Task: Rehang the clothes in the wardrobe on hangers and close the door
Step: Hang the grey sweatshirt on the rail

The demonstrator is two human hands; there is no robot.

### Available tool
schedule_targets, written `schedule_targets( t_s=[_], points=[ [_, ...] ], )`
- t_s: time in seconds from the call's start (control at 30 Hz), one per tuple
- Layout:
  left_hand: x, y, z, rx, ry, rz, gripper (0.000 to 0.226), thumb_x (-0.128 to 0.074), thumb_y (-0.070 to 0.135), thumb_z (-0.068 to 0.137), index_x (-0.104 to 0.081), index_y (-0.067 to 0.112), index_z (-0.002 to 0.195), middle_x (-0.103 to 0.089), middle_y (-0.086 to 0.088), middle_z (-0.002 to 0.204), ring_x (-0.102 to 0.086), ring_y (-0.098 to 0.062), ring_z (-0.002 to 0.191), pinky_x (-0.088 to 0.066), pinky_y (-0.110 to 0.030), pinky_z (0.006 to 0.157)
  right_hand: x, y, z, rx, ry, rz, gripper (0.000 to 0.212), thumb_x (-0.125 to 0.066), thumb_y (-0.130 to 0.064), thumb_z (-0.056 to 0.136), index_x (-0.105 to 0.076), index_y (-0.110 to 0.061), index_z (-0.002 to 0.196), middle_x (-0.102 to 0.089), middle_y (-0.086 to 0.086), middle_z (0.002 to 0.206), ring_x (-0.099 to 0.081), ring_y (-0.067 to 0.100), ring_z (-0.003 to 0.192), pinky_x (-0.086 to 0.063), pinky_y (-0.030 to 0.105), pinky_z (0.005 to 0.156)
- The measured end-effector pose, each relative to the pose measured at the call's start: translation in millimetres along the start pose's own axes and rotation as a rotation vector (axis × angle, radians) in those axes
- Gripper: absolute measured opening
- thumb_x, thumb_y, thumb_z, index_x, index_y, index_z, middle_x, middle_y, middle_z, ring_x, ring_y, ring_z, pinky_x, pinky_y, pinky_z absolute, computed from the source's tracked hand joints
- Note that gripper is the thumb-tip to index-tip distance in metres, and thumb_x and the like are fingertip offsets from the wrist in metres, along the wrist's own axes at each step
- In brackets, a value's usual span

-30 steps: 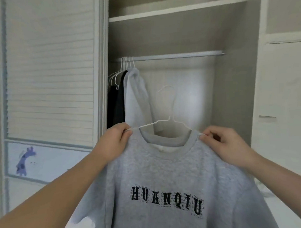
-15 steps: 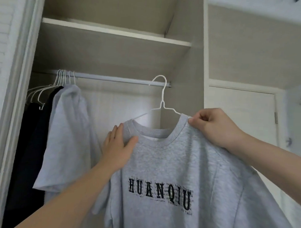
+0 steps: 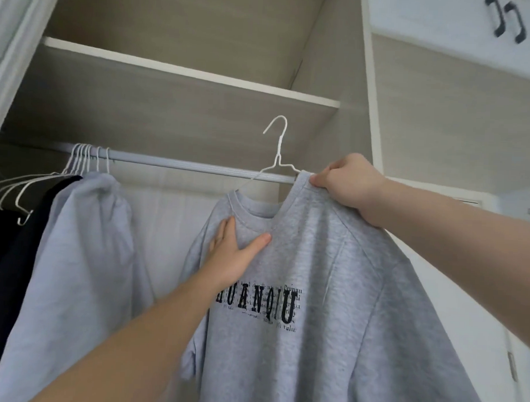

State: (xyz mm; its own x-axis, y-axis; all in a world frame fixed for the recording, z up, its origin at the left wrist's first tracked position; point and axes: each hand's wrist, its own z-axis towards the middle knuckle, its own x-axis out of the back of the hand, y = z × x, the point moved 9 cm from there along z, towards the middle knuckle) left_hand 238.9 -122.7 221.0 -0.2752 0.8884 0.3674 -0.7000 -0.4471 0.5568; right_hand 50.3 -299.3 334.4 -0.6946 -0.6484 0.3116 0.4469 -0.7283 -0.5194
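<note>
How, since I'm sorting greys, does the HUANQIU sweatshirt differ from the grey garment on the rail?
The HUANQIU sweatshirt bears black lettering; the grey garment shows none. The sweatshirt is held by the right hand, its hanger hook above the rail; the grey garment hangs from it. Both are light grey.

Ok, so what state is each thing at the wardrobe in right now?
Grey HUANQIU sweatshirt: on its hanger, held up, not hung.
White wire hanger: hook above the rail, not on it.
Metal rail: carrying other hangers at left.
Pale grey top: hanging on rail.
Right hand: pinching sweatshirt's shoulder.
Left hand: flat on sweatshirt's chest.
</note>
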Motion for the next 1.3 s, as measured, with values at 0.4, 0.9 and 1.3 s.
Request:
schedule_targets(
  t_s=[0.4,0.9,1.3],
  points=[
    [-47.9,-56.3,101.3,-0.044,-0.041,-0.162,0.136,-0.034,0.107,0.045,-0.006,0.037,0.158,-0.004,0.011,0.167,-0.01,-0.023,0.153,-0.017,-0.056,0.121,-79.4,18.4,80.2,-0.057,0.024,-0.184,0.019,-0.064,-0.018,0.093,-0.056,-0.008,0.079,-0.053,0.006,0.078,-0.052,0.021,0.068,-0.041,0.025,0.057],
    [-91.2,-156.3,212.6,-0.063,-0.082,-0.198,0.148,-0.031,0.111,0.039,-0.008,0.028,0.159,-0.006,0.007,0.167,-0.011,-0.024,0.153,-0.016,-0.052,0.123,-183.1,54.8,164.7,-0.145,0.059,-0.307,0.016,-0.062,-0.012,0.09,-0.052,-0.011,0.102,-0.053,0.01,0.1,-0.049,0.023,0.078,-0.041,0.029,0.073],
    [-106.0,-156.5,232.0,-0.254,-0.051,-0.203,0.137,-0.037,0.106,0.048,0.007,0.036,0.157,0.009,0.014,0.166,0.004,-0.018,0.153,-0.011,-0.047,0.123,-201.2,65.9,155.4,0.059,0.012,-1.071,0.036,-0.049,-0.027,0.095,-0.053,-0.012,0.127,-0.058,0.014,0.126,-0.055,0.033,0.112,-0.045,0.032,0.083]
  ],
)
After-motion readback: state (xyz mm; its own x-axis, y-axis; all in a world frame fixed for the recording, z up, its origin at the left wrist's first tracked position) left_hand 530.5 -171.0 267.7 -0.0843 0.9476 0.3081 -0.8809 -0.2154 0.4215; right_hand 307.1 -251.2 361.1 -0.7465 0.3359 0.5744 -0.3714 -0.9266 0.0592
